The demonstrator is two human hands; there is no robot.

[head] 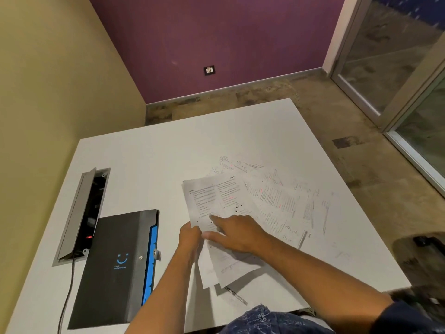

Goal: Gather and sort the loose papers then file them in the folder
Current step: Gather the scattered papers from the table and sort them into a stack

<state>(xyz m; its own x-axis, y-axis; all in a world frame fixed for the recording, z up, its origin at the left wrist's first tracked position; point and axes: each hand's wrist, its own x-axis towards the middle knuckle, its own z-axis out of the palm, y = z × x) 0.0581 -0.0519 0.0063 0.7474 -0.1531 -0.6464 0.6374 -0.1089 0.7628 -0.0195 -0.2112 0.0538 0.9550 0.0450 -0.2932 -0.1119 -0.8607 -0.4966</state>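
Note:
Several loose printed papers [284, 201] lie fanned across the right half of the white table [168, 145]. A closed black folder [118, 266] with a blue edge and a smiley logo lies at the near left. My left hand [190, 239] pinches the left edge of a small stack of sheets [212, 203] lifted near the table's middle. My right hand [236, 233] rests on top of that stack, index finger stretched out and pressing on the printed page. More sheets [228, 268] hang below both hands.
An open grey cable box [81, 213] is set into the table at the left, with a black cable [67, 295] running toward the near edge. A pen [237, 296] lies under the near papers. A dark chair [421, 256] stands at the right.

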